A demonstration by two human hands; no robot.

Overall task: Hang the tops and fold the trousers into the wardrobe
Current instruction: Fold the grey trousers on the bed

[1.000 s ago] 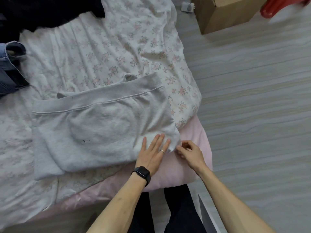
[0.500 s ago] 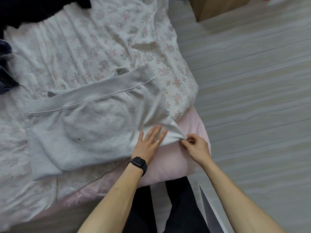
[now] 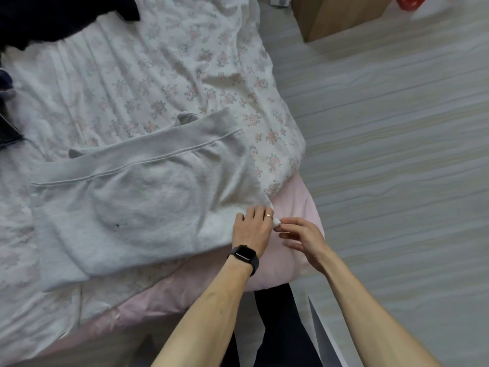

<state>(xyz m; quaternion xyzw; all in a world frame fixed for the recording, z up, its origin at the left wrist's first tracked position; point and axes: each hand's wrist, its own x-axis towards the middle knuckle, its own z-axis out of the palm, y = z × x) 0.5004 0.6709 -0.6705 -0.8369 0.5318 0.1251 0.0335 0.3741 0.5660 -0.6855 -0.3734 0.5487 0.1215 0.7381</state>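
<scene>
Our left hand (image 3: 252,229) curls on the trousers (image 3: 143,197), our right hand (image 3: 301,234) seemingly pinching their corner; a hard tug could unfold them.

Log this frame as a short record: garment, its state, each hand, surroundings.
garment: grey trousers, folded, lying on the floral sheet
left hand: fingers curled over the trousers' near corner
right hand: at that same corner; grip unclear
other clothes: dark garment at the bed's far side
floor: cardboard box
</scene>
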